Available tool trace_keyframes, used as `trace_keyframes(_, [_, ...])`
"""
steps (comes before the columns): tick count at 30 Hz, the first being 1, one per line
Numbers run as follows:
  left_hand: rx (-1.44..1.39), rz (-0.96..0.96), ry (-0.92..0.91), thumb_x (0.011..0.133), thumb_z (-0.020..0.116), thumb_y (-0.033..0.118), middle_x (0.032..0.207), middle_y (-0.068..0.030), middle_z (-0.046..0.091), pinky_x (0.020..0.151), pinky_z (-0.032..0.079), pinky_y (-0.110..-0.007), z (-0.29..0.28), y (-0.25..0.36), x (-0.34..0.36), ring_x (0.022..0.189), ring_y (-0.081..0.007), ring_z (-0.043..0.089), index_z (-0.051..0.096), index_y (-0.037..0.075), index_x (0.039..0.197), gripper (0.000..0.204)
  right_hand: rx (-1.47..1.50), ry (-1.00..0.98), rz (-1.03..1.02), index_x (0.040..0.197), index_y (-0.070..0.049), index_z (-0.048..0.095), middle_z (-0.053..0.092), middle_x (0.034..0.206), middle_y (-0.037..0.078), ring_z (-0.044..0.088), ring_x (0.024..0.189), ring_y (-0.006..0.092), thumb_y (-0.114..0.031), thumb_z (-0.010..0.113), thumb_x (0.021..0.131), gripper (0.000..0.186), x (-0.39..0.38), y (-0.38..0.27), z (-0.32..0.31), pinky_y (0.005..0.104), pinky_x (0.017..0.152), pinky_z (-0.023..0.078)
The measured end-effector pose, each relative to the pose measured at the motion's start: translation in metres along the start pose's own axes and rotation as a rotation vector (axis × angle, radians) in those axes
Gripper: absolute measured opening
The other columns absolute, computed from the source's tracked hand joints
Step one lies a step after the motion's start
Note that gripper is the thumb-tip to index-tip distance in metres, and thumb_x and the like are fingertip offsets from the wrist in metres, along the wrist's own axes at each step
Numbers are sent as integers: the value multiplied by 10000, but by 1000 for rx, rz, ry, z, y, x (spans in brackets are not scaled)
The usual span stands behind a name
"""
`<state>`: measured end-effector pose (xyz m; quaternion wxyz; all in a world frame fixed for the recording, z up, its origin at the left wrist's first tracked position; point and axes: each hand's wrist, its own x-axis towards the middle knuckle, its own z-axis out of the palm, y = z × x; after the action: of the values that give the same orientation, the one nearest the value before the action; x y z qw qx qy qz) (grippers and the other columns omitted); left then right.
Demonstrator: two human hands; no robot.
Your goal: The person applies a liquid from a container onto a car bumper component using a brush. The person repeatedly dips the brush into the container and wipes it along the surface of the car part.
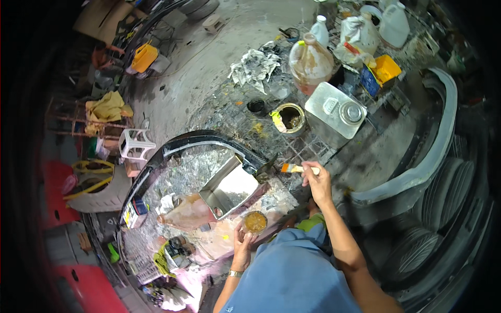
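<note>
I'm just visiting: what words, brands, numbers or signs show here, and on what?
None I can quote; these marks are too small or blurred:
Metal can: a raised mark on top, too small.
Small box at the left: print too small and blurred.
Blue shirt: a tiny pale mark near the lower edge, unreadable.
Paintbrush and cup: no lettering shows.

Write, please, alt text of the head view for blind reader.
Right hand holding a paintbrush, left hand holding a cup of amber contents. Ahead stand a metal tin, an open can and plastic jugs.
</note>
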<state>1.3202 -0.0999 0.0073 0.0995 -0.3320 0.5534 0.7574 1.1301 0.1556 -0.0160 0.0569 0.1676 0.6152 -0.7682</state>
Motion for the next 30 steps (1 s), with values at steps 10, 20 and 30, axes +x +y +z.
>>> trace_keyframes(10, [149,-69,-21,923,644,230,1357,-150,468,1010,460,-406,-18,5,1,1249,-261,497,259,96,1455,670,67,107,60,1160,-63,561,549,910,58,521,630,118,-169,484,1005,203,-44,77,70,265,576,463])
trace_keyframes(20, [167,-89,-65,943,602,181,1362,-145,463,1028,450,-423,-39,7,9,1263,-263,486,260,102,1447,615,-243,177,-243,1233,-37,521,550,1141,152,576,1011,285,-233,440,1026,297,-50,62,92,350,863,472])
trace_keyframes(30, [185,-85,-71,950,597,192,1190,-61,534,1053,425,-464,-47,9,7,1201,-241,536,251,115,1457,619,-310,35,-194,1220,-63,524,521,1114,163,578,977,338,-228,501,990,284,-58,31,103,404,832,471])
